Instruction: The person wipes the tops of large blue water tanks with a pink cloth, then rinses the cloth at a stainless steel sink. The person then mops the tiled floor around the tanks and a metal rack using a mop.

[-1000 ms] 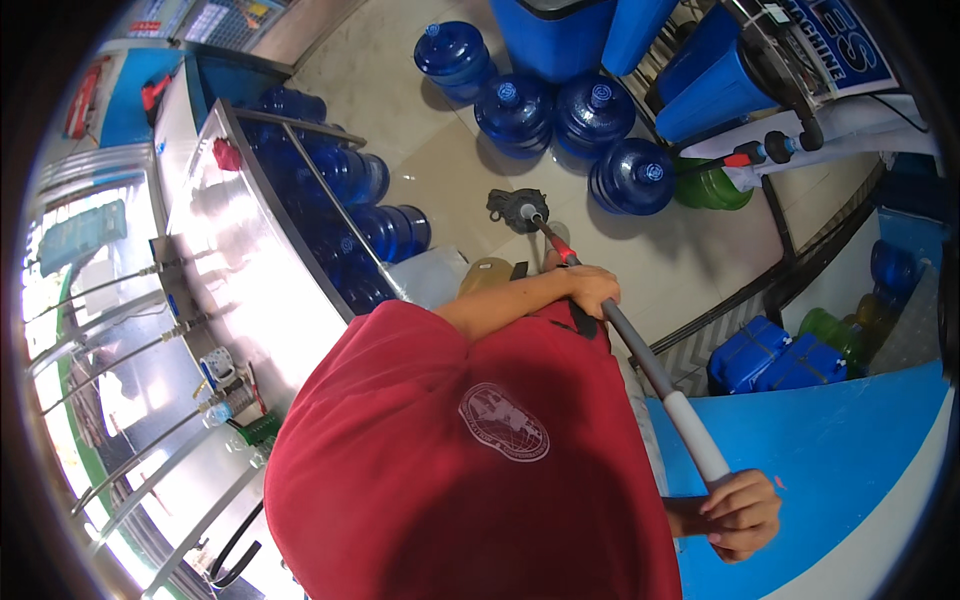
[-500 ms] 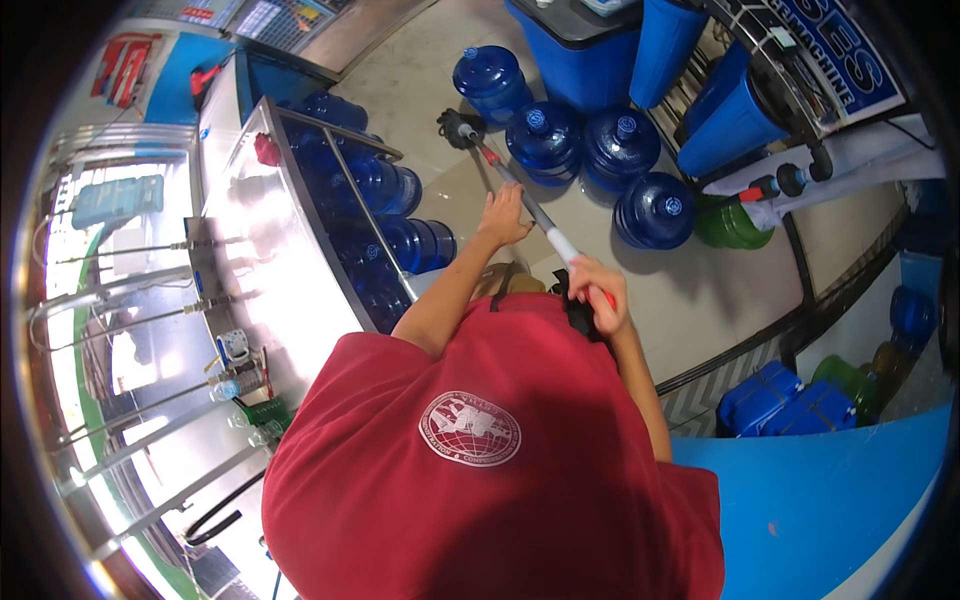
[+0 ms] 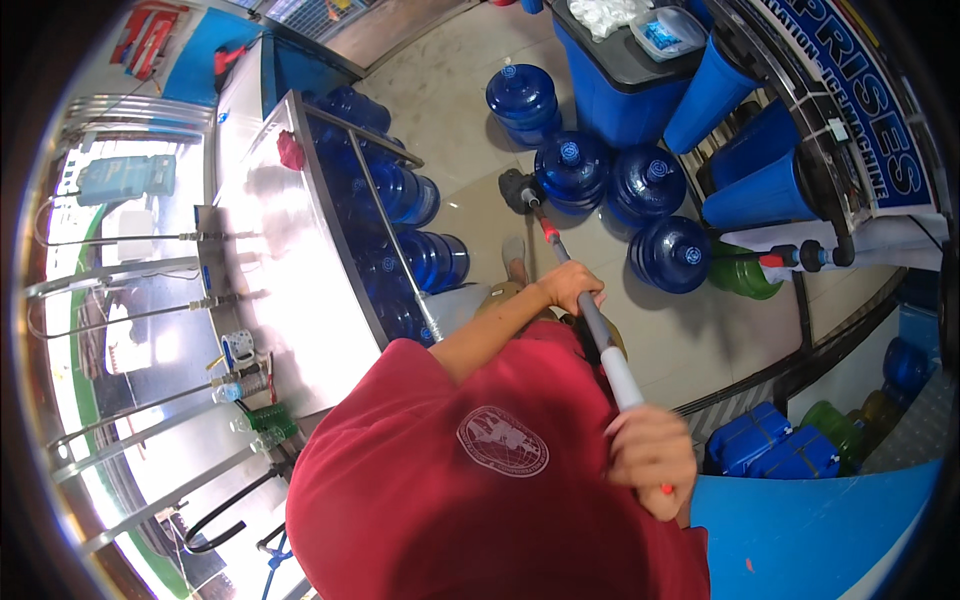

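Note:
Both my hands are on a mop with a long pole (image 3: 622, 378), grey in its upper reach and white nearer me. My left hand (image 3: 572, 285) is closed around the grey part, in front of my waist. Close to my right side, my right hand (image 3: 652, 455) wraps the pole's near end, slightly smeared by motion; a bit of red shows at the fingers. The dark mop head (image 3: 516, 190) rests on the tiled floor, just left of a blue water jug (image 3: 572, 172).
More blue jugs (image 3: 645, 185) stand at the right, with a green jug (image 3: 748, 275) beside them. Behind is a blue bin (image 3: 615, 95) with a dark lid. A shiny metal counter (image 3: 290, 260) runs along my left, jugs lying beneath it. Blue containers (image 3: 770, 440) sit lower right.
The mop head has been drawn nearer to me, and my right hand has pulled back toward my right side. My left hand has come closer to my body, its fingers now wrapped around the pole.

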Demonstrator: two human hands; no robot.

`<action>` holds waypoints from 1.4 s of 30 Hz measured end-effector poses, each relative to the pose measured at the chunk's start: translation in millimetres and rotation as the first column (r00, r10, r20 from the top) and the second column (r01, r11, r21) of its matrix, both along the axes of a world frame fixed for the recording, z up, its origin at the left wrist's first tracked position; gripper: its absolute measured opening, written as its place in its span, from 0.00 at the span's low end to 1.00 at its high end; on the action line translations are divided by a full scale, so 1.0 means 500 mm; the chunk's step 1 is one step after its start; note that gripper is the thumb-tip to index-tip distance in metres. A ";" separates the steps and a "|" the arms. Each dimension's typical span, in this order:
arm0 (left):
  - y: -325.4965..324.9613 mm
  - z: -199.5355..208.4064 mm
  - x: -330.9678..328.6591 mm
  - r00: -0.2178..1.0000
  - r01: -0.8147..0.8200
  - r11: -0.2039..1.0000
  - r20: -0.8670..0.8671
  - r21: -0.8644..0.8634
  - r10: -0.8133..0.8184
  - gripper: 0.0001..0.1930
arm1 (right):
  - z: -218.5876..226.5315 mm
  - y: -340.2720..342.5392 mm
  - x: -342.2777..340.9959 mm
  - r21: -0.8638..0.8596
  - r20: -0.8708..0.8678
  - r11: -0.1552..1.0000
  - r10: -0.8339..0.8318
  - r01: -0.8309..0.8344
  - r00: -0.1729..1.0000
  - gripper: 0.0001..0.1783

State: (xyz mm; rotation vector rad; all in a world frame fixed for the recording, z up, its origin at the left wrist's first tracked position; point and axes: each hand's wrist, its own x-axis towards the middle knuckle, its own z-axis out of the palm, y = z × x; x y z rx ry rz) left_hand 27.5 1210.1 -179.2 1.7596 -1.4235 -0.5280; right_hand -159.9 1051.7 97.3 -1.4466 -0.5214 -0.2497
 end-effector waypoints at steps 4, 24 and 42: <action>0.032 -0.024 0.064 0.999 -0.024 0.999 -0.022 -0.025 0.023 0.16 | -0.012 0.031 0.072 0.044 0.050 0.999 -0.012 0.009 0.999 0.13; 0.354 -0.107 0.898 0.634 -0.750 0.626 0.036 -0.215 0.772 0.14 | -0.140 0.354 0.949 -0.155 -0.168 0.980 -0.147 0.121 0.975 0.29; 0.590 0.043 1.090 0.194 -0.975 0.198 0.048 -0.105 0.980 0.43 | -0.133 0.515 1.458 0.040 -0.052 0.999 0.014 -0.012 0.999 0.25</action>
